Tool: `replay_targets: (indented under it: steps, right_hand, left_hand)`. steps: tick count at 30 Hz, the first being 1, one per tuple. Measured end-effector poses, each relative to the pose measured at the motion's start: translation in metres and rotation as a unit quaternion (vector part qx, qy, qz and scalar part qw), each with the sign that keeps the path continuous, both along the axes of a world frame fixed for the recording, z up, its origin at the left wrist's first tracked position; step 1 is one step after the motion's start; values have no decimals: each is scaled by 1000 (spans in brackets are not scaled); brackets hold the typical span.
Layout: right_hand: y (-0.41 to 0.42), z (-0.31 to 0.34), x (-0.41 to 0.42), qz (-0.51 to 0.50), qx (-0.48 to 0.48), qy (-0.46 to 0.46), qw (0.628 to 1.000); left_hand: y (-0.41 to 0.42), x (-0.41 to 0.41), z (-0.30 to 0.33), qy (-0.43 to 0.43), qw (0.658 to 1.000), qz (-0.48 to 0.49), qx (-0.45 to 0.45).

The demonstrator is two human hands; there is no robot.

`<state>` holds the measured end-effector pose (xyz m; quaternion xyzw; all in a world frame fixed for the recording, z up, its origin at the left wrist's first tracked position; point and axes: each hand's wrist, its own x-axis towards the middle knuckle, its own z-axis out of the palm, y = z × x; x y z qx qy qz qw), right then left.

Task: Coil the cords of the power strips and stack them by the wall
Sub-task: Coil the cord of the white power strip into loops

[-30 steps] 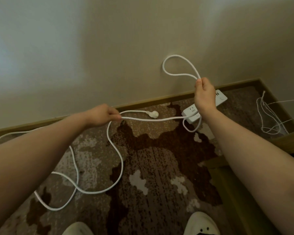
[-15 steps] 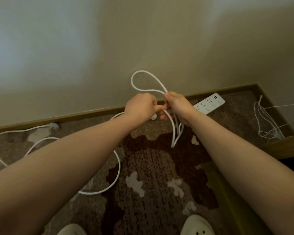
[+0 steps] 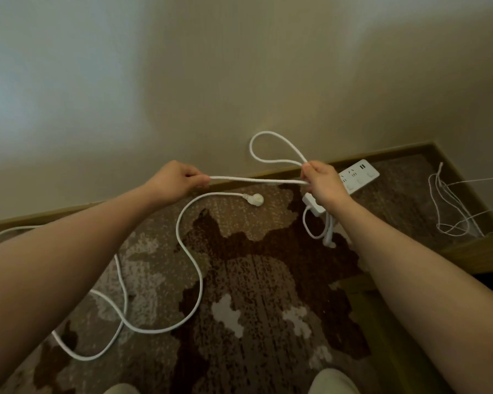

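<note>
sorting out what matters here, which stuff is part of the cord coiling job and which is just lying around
Part of the job:
- white cord, stretched between left hand and right hand, loops gathered in the right
- power strip on the carpet by the wall
- plug and slack cord on the floor

Just lying about:
- thin wires in the corner
- patterned carpet
- shoes

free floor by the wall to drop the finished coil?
Bare carpet along the baseboard, between the power strip and the thin wire tangle in the corner. Also mid-carpet ahead of the shoes. Crowded: left side, where the loose cord and its plug sprawl.
</note>
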<state>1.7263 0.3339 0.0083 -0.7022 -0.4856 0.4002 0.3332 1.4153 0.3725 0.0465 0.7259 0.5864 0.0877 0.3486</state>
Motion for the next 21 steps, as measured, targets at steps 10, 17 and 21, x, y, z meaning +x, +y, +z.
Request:
replay_targets:
  steps: [10, 17, 21]
  right_hand:
    - [-7, 4, -1, 107, 14, 29, 994]
    - [-4, 14, -1, 73, -19, 84, 994]
    - [0, 10, 8, -85, 45, 14, 995]
  left_hand:
    - [13, 18, 14, -42, 994, 83, 57]
    - [8, -19, -3, -16, 997, 79, 9]
    - [-1, -30, -14, 8, 999, 35, -37]
